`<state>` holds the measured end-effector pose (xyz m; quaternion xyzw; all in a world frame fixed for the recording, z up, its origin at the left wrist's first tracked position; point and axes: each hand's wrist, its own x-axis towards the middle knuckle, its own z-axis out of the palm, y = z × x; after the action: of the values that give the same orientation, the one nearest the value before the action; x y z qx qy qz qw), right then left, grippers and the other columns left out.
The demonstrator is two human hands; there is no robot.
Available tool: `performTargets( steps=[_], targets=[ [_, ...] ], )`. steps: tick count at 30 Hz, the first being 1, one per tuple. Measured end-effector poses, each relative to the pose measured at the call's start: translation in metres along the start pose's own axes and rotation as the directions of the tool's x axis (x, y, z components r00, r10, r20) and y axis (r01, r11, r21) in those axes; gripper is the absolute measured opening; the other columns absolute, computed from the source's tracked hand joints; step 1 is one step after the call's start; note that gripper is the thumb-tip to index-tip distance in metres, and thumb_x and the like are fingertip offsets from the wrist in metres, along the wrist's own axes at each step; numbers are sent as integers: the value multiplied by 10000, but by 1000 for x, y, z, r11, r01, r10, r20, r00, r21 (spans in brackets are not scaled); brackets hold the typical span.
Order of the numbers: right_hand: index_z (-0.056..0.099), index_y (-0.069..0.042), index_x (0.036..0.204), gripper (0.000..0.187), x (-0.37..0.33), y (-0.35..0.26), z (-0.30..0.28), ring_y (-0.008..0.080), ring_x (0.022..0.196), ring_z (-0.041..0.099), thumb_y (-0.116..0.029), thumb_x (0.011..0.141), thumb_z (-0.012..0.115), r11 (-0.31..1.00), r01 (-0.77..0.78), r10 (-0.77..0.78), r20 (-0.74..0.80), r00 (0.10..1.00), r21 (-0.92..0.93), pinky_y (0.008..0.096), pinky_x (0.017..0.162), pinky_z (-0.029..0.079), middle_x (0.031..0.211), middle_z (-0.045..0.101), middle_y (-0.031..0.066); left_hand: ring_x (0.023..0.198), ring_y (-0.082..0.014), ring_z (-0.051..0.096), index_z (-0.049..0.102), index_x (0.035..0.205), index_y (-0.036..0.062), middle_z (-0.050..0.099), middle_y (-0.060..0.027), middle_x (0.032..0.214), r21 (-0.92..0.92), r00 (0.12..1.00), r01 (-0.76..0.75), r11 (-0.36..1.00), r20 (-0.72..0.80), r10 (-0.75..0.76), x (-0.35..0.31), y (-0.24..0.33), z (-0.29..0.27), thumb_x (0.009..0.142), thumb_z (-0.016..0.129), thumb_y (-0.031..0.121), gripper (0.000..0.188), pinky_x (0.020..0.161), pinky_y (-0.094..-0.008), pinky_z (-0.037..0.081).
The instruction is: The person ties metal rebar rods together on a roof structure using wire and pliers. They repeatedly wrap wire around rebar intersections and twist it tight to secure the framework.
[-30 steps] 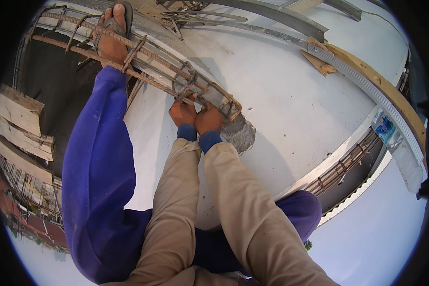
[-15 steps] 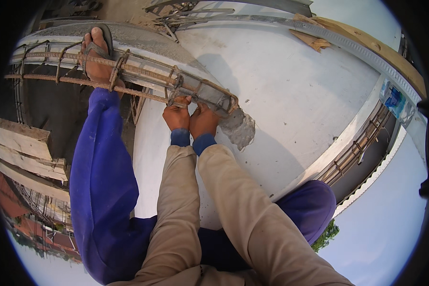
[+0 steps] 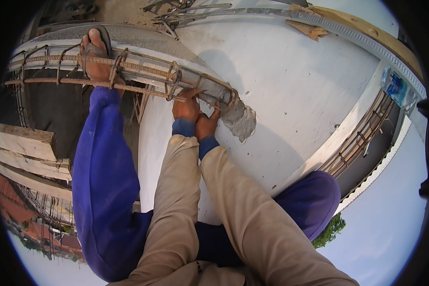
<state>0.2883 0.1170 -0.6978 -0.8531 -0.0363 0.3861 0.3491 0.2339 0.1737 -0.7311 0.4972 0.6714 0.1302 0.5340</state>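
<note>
A rusty rebar cage (image 3: 148, 74) with tied stirrups runs from the left to a broken patch of grey concrete (image 3: 240, 120) in a white wall top. My left hand (image 3: 187, 106) is at the near side of the cage's right end, beside the end of the lower bar, one finger stretched across toward the inner bars. Just right of it and slightly nearer me, my right hand (image 3: 207, 125) is partly closed, a digit pointing up at the end stirrup (image 3: 233, 97). Whatever lies between the fingers of either hand is too small or hidden to make out.
My sandalled left foot (image 3: 96, 55) rests on the cage. Timber planks (image 3: 26, 143) lie at the left over a drop. On the right are a metal channel (image 3: 357, 40), a plastic bottle (image 3: 393, 88) and another rebar cage (image 3: 355, 138). Broad white surface (image 3: 281, 95) spreads beyond my hands.
My left hand has shifted right and up along the cage, a finger now reaching over the bars. My right hand has drawn slightly down and turned, with one digit raised.
</note>
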Motion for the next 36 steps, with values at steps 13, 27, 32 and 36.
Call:
performTargets(
  steps=[13,27,32,36],
  targets=[
    [720,-42,1111,268,2,-14,-7,304,948,730,-26,863,619,918,209,-186,101,977,-337,377,863,553,1041,754,154,1066,-241,666,752,1101,81,705,-97,1187,-522,907,385,761,60,-418,-5,-28,22,871,647,78,252,935,-351,531],
    [740,-64,1174,259,2,-41,-7,226,977,735,-82,942,626,786,346,-266,224,938,-512,353,872,552,1067,772,126,1208,-258,615,522,1391,23,603,-124,1353,-816,753,539,-210,578,-315,-15,-26,58,1038,458,51,360,1044,-344,513],
    [672,-173,1345,382,-6,-34,-8,308,1002,727,-143,977,576,660,368,-195,324,926,-655,402,878,555,1117,747,156,992,-255,708,707,1141,16,736,-162,1063,-609,812,583,539,412,-413,-11,-57,49,1027,537,175,259,875,-363,563],
    [545,-256,1471,502,-10,-34,-7,359,979,707,-151,980,529,332,378,3,402,916,-864,462,850,558,1090,724,179,921,-348,712,756,988,28,735,-223,957,-158,890,437,886,218,-400,-7,-62,40,954,619,350,351,857,-434,555]
  ],
)
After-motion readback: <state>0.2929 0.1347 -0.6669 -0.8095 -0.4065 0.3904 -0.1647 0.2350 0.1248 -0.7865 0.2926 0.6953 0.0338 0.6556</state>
